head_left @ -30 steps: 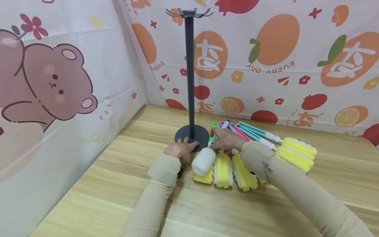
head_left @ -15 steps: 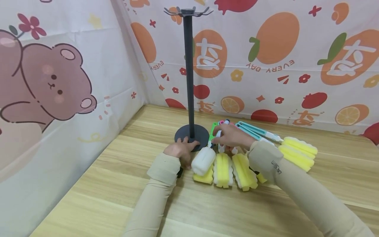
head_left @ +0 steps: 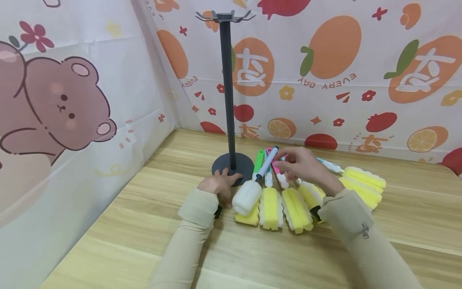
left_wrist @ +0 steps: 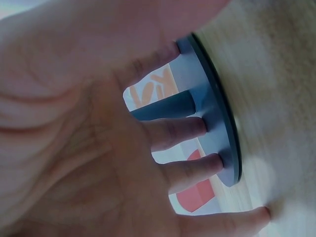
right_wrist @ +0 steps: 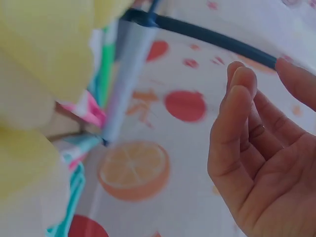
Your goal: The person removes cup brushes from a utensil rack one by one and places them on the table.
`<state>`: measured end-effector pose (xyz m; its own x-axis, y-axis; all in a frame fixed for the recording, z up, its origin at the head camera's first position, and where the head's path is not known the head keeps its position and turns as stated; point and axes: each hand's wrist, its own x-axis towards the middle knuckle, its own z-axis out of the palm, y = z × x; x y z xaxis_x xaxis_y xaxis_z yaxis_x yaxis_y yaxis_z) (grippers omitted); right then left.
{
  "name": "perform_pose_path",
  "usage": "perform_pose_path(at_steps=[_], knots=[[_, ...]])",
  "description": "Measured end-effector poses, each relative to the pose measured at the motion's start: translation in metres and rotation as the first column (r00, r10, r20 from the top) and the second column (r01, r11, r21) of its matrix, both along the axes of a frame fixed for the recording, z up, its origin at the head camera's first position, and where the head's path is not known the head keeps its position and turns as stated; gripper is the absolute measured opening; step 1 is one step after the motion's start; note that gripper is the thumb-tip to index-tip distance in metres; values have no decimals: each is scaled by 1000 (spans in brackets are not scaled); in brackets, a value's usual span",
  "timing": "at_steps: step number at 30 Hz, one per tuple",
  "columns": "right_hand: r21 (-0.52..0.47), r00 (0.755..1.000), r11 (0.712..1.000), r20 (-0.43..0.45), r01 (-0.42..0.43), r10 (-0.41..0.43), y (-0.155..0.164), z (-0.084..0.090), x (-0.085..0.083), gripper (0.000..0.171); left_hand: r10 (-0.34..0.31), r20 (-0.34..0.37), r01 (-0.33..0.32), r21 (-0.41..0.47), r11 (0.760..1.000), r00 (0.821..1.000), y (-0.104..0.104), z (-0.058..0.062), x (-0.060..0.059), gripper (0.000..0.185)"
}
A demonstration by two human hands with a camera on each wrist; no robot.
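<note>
Left hand (head_left: 219, 185): fingers straight, pressing the stand base (head_left: 233, 163) near the counter's (head_left: 126, 224) far edge.
Right hand (head_left: 302, 162): relaxed, holding nothing, above the brush handles (head_left: 267, 163).
Sponge brushes (head_left: 270, 202): lying beside the base.

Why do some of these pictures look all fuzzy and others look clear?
Head view: sharp and evenly lit, so the dark stand and the yellow sponge brushes look crisp. Left wrist view: the left hand is so close that it blurs, as does the wood. Right wrist view: the sponges fill the near edge as soft yellow blobs; the right hand is clearer.
</note>
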<state>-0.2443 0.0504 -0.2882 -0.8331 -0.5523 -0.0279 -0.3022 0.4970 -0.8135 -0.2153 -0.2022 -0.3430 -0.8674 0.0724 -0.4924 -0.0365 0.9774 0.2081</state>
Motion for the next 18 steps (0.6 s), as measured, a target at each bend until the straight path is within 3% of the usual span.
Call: perform_pose_path(at_steps=[6,12,18], knots=[[-139,985,987,-142,76,-95,38,5,22,24,-19,-6,19,-5,1000,1000,-1,1,-1,100],[-106,955,985,-251,138,-160,76,10,30,21,-17,-7,17,-7,1000,1000,-1,3,-2,99],[-93,915,967,-311,239,-256,145,4,31,25,-21,-5,21,3,1000,1000,-1,2,0,99]])
